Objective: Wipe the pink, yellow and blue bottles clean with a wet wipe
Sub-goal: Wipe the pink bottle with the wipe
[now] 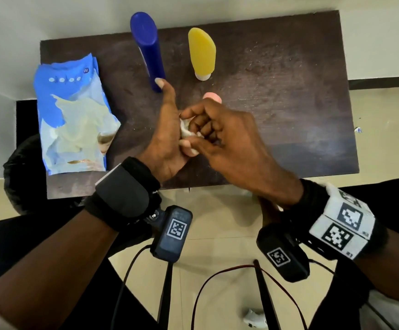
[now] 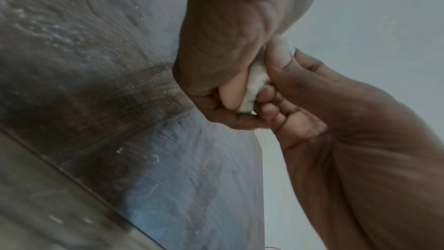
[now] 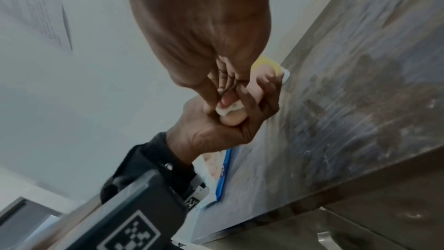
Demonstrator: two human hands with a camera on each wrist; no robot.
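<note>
My left hand (image 1: pixel 167 139) grips the pink bottle (image 1: pixel 212 96) over the middle of the table, with its thumb stretched up. Only the bottle's top shows past the fingers in the head view. My right hand (image 1: pixel 203 129) holds a bunched white wet wipe (image 1: pixel 186 129) against the bottle's side. In the left wrist view, the pink bottle (image 2: pixel 230 92) sits in my left hand's curled fingers (image 2: pixel 213 109), the wipe (image 2: pixel 257 86) pressed on it. The right wrist view shows my right hand (image 3: pixel 223 94) pinching the wipe (image 3: pixel 228 108). The blue bottle (image 1: pixel 148 51) and yellow bottle (image 1: pixel 202 53) stand behind.
A blue pack of wipes (image 1: pixel 72 120) lies on the left part of the dark wooden table (image 1: pixel 289 103). The table's near edge runs just under my wrists. Cables hang from the wrist cameras over the tiled floor below.
</note>
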